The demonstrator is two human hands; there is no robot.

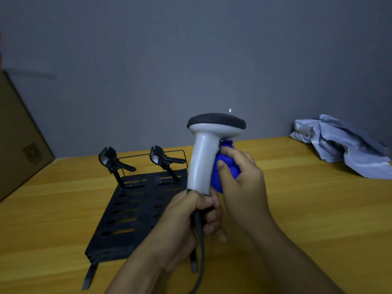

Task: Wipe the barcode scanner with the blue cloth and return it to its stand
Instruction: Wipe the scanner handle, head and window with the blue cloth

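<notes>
Right now your left hand [191, 211] grips the grey plastic barcode scanner [209, 149] low on its stiff, smooth handle; your right hand [239, 177] squeezes the soft bunched blue cloth [224, 166] against it

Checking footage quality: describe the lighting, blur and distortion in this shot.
Head view: dim, bluish, even light with soft shadows; no glare on the scanner; the cloth looks oversaturated, its folds lost; box at the left edge is soft; the table edge bows from wide-angle distortion.

black slotted stand [131, 211] left with two upright clamps [110, 160]; crumpled cloth [343, 145] far right; bare table [307, 198] between.
</notes>
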